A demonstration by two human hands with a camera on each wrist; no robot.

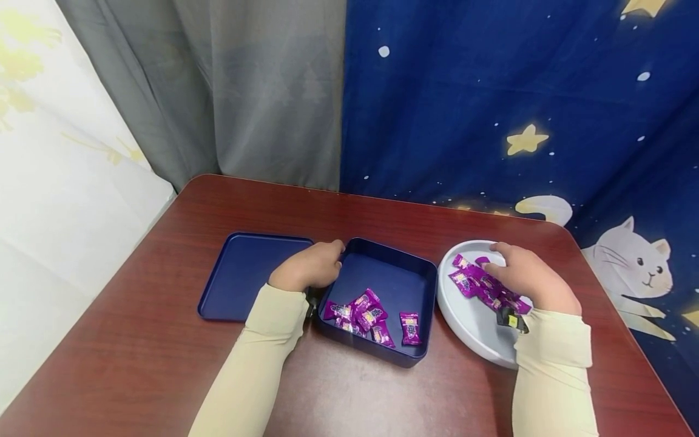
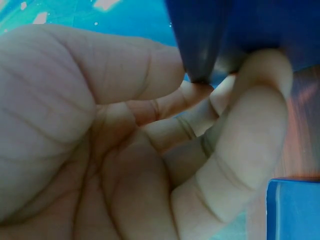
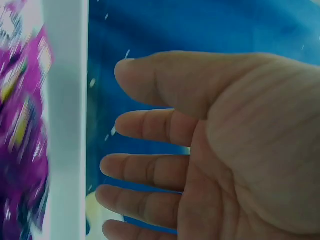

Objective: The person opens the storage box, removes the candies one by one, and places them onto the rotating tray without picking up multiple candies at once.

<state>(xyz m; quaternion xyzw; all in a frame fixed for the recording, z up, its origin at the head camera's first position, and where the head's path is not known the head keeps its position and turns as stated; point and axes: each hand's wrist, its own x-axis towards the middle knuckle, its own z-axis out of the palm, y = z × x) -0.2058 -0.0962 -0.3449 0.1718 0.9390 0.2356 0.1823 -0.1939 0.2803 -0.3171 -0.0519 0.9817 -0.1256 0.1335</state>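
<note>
A square navy box (image 1: 382, 273) stands mid-table with purple-wrapped candies (image 1: 364, 312) heaped at its near left. One candy (image 1: 410, 328) lies apart at its near right. My left hand (image 1: 311, 267) grips the box's left wall; in the left wrist view, thumb and fingers meet the dark box (image 2: 215, 35) at its corner. Over a round white plate (image 1: 464, 318) to the right is my right hand (image 1: 530, 276), beside a pile of the same candies (image 1: 472, 282). The right wrist view shows that hand (image 3: 200, 150) with fingers extended, nothing in them, near the plate's rim (image 3: 67, 125).
A flat navy tray or lid (image 1: 248, 273) lies left of the box, partly behind the left forearm. The box's right side comes close to the plate. Beyond the reddish wooden table (image 1: 273, 203) hang grey and blue curtains (image 1: 437, 121).
</note>
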